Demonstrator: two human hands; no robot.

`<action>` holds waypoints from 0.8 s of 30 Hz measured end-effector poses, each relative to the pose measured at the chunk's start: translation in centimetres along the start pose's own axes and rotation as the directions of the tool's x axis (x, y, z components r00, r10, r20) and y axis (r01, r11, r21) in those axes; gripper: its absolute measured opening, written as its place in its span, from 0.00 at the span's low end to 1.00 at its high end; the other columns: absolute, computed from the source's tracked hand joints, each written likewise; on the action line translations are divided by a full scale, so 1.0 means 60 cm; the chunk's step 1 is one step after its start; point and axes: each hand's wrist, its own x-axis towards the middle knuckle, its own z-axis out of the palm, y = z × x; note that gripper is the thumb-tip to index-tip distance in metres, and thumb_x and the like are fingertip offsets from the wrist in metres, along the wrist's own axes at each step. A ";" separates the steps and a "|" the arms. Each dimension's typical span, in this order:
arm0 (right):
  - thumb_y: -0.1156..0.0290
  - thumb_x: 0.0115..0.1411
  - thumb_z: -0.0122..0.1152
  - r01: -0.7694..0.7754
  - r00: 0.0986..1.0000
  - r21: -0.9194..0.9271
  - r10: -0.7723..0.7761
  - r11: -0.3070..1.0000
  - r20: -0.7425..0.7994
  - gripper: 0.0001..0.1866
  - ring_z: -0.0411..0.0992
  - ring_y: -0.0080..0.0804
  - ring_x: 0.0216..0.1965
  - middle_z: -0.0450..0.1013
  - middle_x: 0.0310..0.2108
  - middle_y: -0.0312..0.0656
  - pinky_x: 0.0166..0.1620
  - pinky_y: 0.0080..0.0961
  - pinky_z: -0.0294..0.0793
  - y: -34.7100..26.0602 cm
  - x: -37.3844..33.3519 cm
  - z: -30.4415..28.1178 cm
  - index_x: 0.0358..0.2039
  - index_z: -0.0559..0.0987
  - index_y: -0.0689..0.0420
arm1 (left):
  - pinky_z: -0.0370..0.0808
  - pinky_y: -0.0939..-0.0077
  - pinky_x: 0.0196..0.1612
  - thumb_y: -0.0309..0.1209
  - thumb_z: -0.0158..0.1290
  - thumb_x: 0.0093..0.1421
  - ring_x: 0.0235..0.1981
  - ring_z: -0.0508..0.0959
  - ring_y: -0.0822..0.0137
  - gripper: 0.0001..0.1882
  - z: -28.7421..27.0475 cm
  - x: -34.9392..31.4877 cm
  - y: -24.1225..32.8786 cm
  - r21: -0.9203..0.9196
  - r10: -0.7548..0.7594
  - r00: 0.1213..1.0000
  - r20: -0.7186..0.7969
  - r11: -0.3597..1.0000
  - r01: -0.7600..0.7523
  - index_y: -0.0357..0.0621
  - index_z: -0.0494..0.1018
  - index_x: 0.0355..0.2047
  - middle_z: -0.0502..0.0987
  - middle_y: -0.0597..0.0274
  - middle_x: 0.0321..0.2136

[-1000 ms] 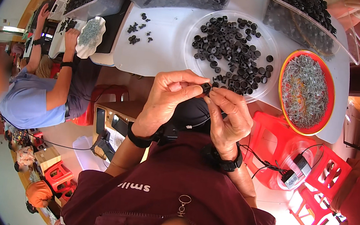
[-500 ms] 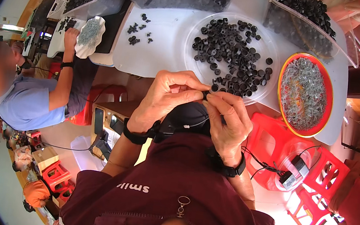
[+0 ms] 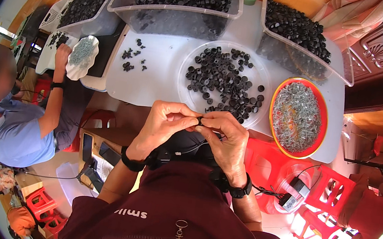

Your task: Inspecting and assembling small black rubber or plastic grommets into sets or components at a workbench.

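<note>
Head view; black part (image 3: 200,120) between hands (image 3: 160,126) (image 3: 226,136)

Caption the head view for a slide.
Left hand and right hand pinch a black part near a clear round tray of black cylindrical pieces and a red bowl of silvery pieces.

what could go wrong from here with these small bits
The small black part, pinched between the fingertips of the left hand and right hand, might slip and drop, as it is held near the table's near edge. The red bowl of thin metallic pieces also sits close to that edge; a bump could spill them.
</note>
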 end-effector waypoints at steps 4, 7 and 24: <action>0.84 0.44 0.64 -0.012 1.000 -0.016 0.012 1.000 0.019 0.08 0.74 0.30 0.27 0.71 0.29 0.41 0.31 0.21 0.76 -0.001 0.012 -0.007 0.26 0.76 0.62 | 0.73 0.79 0.43 0.19 0.46 0.59 0.37 0.75 0.71 0.11 0.015 -0.007 -0.012 0.014 0.029 1.000 0.001 0.999 -0.029 0.28 0.71 0.41 0.75 0.54 0.37; 0.82 0.44 0.65 -0.052 0.997 -0.062 0.055 0.997 0.052 0.08 0.73 0.28 0.24 0.70 0.27 0.40 0.28 0.21 0.73 -0.002 0.015 -0.008 0.25 0.75 0.62 | 0.73 0.79 0.43 0.18 0.45 0.58 0.37 0.75 0.72 0.12 0.019 -0.009 -0.025 0.054 0.067 0.998 -0.007 0.996 -0.066 0.28 0.70 0.42 0.75 0.55 0.36; 0.82 0.43 0.63 -0.019 1.000 -0.248 0.020 0.969 0.001 0.10 0.69 0.32 0.22 0.68 0.26 0.42 0.26 0.25 0.70 0.020 0.013 0.011 0.27 0.72 0.61 | 0.73 0.74 0.46 0.15 0.35 0.57 0.39 0.75 0.68 0.16 0.035 -0.002 -0.055 0.014 0.114 0.991 -0.065 0.993 -0.113 0.25 0.67 0.43 0.74 0.53 0.38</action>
